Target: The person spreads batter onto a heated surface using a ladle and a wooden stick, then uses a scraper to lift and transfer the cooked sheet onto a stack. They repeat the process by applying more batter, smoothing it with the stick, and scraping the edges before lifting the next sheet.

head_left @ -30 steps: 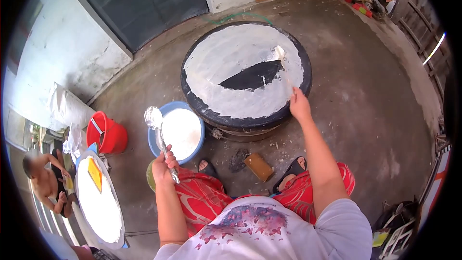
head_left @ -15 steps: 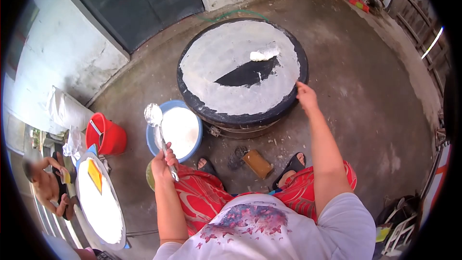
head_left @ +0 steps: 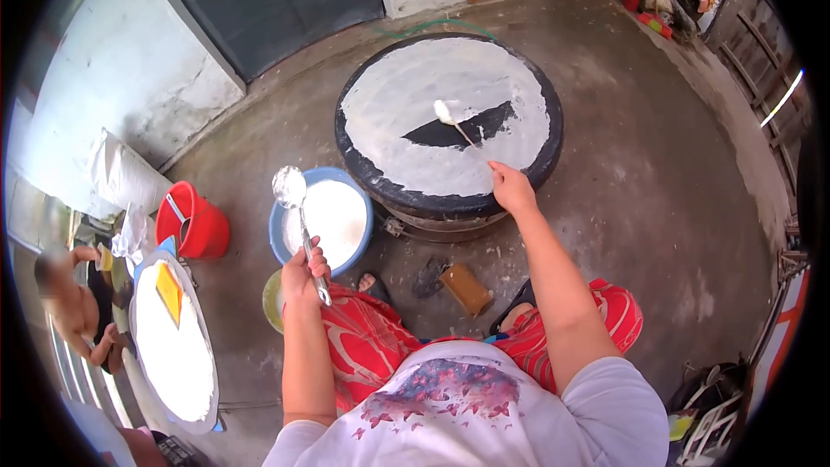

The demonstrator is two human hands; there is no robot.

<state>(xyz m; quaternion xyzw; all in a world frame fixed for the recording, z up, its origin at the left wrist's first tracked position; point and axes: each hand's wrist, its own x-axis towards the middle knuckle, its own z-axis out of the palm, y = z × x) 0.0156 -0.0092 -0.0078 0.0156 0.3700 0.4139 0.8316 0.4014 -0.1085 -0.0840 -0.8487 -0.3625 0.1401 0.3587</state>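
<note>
A metal ladle (head_left: 290, 188) is in my left hand (head_left: 306, 273), its fingers wrapped round the handle, its bowl beside a blue basin (head_left: 274, 229) of white batter (head_left: 330, 216). My right hand (head_left: 512, 188) grips a thin-handled tool (head_left: 467, 137) with a white-coated tip, over the round black griddle (head_left: 348, 171). A pale layer (head_left: 389, 91) covers most of the griddle, with a dark bare gap near the middle.
A red bucket (head_left: 206, 229) stands at the left, near an oval tray (head_left: 143, 363) with a white sheet and a yellow piece (head_left: 169, 292). Another person (head_left: 76, 307) sits at the far left. A brown block (head_left: 467, 289) lies between my feet.
My right hand has moved left and inward over the griddle. The tool's white tip has shifted left, and the bare gap looks smaller. My left hand still holds the ladle, slightly higher.
</note>
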